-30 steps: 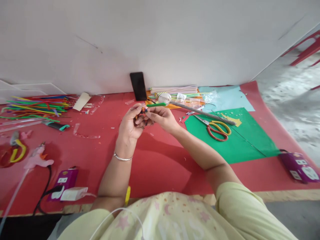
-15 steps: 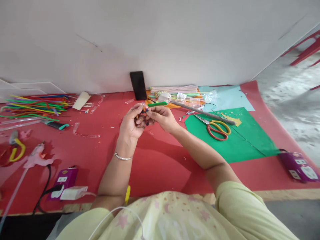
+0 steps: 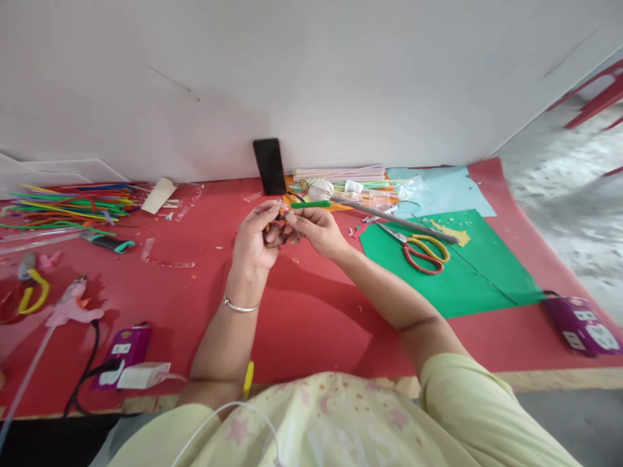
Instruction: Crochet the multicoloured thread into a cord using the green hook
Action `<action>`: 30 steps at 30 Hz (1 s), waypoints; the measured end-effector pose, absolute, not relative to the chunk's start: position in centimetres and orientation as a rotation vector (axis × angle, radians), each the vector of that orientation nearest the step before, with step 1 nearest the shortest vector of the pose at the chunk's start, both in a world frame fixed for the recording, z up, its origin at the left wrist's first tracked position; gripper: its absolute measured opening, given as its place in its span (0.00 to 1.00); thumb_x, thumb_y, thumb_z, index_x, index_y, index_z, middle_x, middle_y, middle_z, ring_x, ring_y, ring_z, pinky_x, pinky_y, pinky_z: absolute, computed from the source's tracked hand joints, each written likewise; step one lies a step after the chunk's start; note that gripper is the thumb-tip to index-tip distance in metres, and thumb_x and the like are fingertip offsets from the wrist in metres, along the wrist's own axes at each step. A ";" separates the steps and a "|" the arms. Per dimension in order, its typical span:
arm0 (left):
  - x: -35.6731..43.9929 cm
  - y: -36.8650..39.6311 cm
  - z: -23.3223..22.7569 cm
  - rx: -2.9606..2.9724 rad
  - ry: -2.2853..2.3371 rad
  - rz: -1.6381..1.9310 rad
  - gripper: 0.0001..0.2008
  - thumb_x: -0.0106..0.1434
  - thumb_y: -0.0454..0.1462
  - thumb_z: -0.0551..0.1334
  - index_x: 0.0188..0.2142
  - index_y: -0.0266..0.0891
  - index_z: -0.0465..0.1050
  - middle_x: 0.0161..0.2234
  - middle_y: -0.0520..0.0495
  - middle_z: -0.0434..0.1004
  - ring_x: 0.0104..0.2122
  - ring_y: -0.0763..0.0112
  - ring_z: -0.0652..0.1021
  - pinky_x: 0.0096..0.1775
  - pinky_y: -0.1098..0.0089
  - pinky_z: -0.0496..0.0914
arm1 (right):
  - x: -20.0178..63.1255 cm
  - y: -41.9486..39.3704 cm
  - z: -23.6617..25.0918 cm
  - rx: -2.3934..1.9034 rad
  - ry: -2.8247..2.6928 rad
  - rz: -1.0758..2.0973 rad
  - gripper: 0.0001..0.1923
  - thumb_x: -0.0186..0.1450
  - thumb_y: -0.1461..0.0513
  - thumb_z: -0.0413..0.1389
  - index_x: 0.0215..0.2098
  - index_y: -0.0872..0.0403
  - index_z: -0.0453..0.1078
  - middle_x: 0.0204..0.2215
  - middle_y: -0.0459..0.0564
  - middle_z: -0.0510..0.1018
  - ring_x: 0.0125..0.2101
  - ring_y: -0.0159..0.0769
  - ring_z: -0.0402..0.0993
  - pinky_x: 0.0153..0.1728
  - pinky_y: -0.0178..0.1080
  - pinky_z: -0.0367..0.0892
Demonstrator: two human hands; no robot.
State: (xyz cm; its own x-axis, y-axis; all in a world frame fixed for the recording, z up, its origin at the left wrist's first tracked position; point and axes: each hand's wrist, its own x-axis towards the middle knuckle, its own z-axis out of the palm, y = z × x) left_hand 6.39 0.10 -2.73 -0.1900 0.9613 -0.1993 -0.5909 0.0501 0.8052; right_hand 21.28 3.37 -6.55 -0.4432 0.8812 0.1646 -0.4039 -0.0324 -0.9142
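My left hand (image 3: 256, 235) is closed, its fingertips pinched on a small multicoloured piece (image 3: 282, 213) with orange and dark parts. Most of that piece is hidden by fingers, so its kind is unclear. My right hand (image 3: 316, 228) meets it from the other side, with thumb and fingers pressed together. A slim green stick-like tool (image 3: 311, 204) runs along the top of the right fingers, and they seem to hold it. Both hands are above the red tabletop (image 3: 311, 311).
A black phone (image 3: 269, 166) leans on the wall. Red-and-yellow-handled scissors (image 3: 421, 251) lie on a green sheet (image 3: 467, 285) at right. To the left are coloured pipe cleaners (image 3: 73, 204), a cutter knife (image 3: 109, 243), a pink glue gun (image 3: 73, 305) and a purple power strip (image 3: 129, 350).
The green tool has shifted slightly right and tipped to nearly level. My fingers have turned a little around the small piece; both arms are otherwise in place.
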 end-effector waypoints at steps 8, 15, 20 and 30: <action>6.5 0.0 -2.9 0.587 0.959 1.563 0.15 0.48 0.37 0.84 0.32 0.41 0.82 0.21 0.57 0.77 0.13 0.84 0.63 0.17 0.76 0.47 | 21.3 3.2 -6.5 -0.585 -1.214 1.665 0.30 0.60 0.39 0.79 0.34 0.55 0.82 0.27 0.46 0.85 0.22 0.27 0.76 0.27 0.33 0.77; 6.7 -0.1 -2.9 0.666 1.022 1.608 0.14 0.52 0.37 0.84 0.33 0.41 0.83 0.20 0.59 0.74 0.13 0.83 0.63 0.17 0.74 0.48 | 21.2 3.2 -6.3 -0.602 -1.221 1.637 0.29 0.58 0.40 0.80 0.32 0.55 0.80 0.26 0.46 0.84 0.22 0.28 0.75 0.26 0.33 0.75; 7.0 -0.2 -2.9 0.690 1.065 1.646 0.12 0.51 0.36 0.83 0.32 0.40 0.84 0.20 0.58 0.75 0.13 0.83 0.63 0.17 0.74 0.48 | 21.0 3.1 -6.3 -0.642 -1.231 1.620 0.30 0.58 0.39 0.79 0.30 0.54 0.79 0.25 0.46 0.83 0.21 0.28 0.74 0.25 0.33 0.76; 7.3 -0.8 -2.5 0.889 1.116 1.738 0.07 0.54 0.34 0.81 0.30 0.41 0.87 0.17 0.56 0.73 0.14 0.82 0.62 0.17 0.75 0.51 | 23.1 4.2 -5.3 -0.609 -1.287 1.641 0.31 0.61 0.38 0.76 0.40 0.50 0.70 0.21 0.39 0.80 0.16 0.30 0.76 0.15 0.29 0.62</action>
